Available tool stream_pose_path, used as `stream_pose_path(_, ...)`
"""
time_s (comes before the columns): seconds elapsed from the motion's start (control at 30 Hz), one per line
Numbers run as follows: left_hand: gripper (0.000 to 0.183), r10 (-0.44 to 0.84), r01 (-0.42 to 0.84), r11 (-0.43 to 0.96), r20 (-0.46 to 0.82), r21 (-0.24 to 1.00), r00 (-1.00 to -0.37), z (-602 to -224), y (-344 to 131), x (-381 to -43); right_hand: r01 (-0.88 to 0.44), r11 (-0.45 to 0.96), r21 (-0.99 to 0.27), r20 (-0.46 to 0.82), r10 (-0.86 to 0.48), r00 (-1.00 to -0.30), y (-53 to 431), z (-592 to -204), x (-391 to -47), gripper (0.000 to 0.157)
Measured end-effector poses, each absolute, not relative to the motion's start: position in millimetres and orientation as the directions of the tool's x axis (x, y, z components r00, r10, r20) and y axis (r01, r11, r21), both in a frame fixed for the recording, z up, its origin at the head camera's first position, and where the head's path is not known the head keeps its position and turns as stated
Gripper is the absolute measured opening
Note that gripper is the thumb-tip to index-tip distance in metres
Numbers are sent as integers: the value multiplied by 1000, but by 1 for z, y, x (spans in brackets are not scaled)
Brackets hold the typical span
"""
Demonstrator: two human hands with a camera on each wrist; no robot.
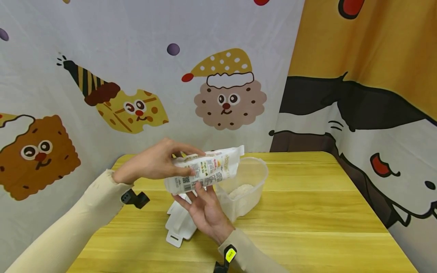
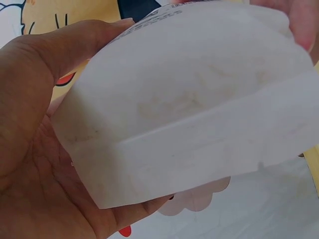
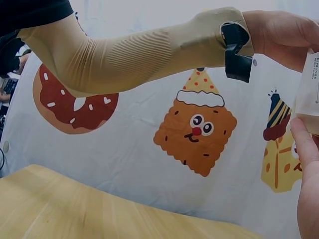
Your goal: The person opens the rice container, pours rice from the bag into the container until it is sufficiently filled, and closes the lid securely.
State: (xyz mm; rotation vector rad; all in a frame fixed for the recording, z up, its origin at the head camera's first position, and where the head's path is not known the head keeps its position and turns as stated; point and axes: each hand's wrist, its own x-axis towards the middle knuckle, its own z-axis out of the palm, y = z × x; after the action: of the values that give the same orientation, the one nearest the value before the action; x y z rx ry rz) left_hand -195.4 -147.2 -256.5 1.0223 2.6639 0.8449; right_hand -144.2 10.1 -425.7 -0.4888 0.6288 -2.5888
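Note:
A white printed bag is held tilted, its narrow right end raised over the near side of a clear plastic container. White rice-like grains lie in the bottom of that container. My left hand grips the bag from above, thumb on the printed face and fingers over the top. From below, my right hand holds the bag's lower edge, thumb against the front and the other fingers underneath. In the left wrist view the plain folded end of the bag fills most of the picture.
A white plastic lid-like piece with a slotted tab lies on the wooden table, left of the container and partly behind my right hand. Behind the table's far edge hangs a cartoon-printed cloth.

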Motion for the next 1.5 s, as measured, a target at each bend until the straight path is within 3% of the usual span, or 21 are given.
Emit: stream_pose_path(1.5, 45, 657, 559, 601, 46, 572, -753, -251, -145, -193, 333, -821, -463, 245, -480, -842, 7, -426, -144, 51)
